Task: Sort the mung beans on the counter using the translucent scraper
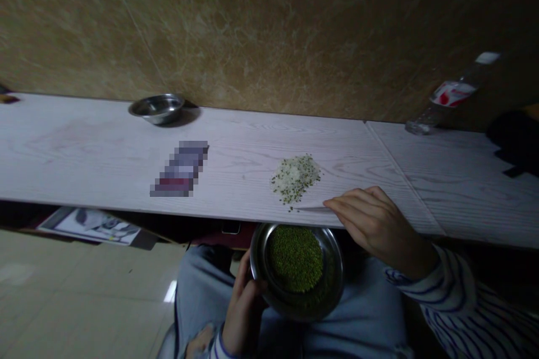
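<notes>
My left hand [246,305] grips the near-left rim of a steel bowl [334,277], which sits over my lap just below the table's front edge. Green mung beans [297,258] cover its bottom. Above the table my right hand [374,221] is closed, pinching a thin pale piece [312,207] whose kind I cannot make out. The tip of that piece reaches the near side of a small heap of white rice grains mixed with green beans [296,175]. A few beans lie loose around the heap.
On the white wood-grain table [240,179] a second steel bowl [158,109] stands at the back left. A blurred-out flat phone-like thing [181,169] lies in front of it. At the right a plastic bottle [450,93] stands near the wall, beside a dark object [516,137].
</notes>
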The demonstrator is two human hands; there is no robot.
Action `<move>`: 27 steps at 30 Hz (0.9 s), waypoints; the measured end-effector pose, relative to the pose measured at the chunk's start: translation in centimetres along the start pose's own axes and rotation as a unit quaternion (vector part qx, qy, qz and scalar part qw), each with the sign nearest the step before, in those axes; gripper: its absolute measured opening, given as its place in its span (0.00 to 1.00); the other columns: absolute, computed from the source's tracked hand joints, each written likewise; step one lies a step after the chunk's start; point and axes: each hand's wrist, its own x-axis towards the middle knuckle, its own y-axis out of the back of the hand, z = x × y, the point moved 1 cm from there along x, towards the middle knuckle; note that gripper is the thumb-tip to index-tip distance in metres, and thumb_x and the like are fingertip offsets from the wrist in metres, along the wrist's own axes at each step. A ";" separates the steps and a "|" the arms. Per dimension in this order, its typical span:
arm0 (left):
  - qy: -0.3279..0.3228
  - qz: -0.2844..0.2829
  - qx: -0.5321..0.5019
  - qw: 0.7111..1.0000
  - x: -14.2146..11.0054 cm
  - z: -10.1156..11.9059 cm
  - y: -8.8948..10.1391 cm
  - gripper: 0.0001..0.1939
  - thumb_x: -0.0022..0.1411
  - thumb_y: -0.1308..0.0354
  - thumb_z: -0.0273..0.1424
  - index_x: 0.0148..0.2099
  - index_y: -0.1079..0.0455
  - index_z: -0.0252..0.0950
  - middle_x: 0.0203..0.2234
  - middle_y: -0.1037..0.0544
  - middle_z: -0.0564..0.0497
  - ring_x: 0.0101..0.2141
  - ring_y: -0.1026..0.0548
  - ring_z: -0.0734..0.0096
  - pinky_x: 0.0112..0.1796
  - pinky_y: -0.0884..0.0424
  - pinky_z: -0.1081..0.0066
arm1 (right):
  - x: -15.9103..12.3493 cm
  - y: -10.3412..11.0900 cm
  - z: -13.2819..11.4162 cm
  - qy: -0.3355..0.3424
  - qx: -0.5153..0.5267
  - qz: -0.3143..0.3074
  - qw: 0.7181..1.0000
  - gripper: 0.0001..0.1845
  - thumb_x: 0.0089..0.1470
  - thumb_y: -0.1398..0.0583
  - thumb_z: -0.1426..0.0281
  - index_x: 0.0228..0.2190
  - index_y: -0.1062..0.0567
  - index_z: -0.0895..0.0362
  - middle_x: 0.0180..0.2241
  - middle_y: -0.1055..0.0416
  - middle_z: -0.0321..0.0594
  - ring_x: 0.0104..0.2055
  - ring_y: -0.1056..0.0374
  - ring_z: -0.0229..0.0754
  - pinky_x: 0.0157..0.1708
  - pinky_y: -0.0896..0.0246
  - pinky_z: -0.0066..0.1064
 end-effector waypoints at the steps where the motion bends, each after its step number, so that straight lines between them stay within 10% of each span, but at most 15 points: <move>1: 0.002 0.001 0.002 1.000 0.0 0.0 0.0 0.29 0.51 0.33 0.35 0.56 0.27 0.45 0.51 0.22 0.45 0.54 0.30 0.44 0.47 0.30 0.55 | 0.0 0.0 0.0 -0.004 0.002 -0.002 1.000 0.13 0.63 0.44 0.78 0.44 0.22 0.60 0.38 0.19 0.43 0.39 0.26 0.44 0.38 0.44 0.37; 27: 0.016 -0.001 0.011 1.000 -0.2 0.7 -0.5 0.31 0.49 0.35 0.33 0.57 0.29 0.44 0.49 0.22 0.45 0.48 0.28 0.46 0.38 0.30 0.60 | 0.5 0.4 -2.1 0.021 0.035 -0.021 0.999 0.11 0.65 0.44 0.75 0.44 0.22 0.59 0.38 0.19 0.43 0.39 0.27 0.44 0.39 0.45 0.37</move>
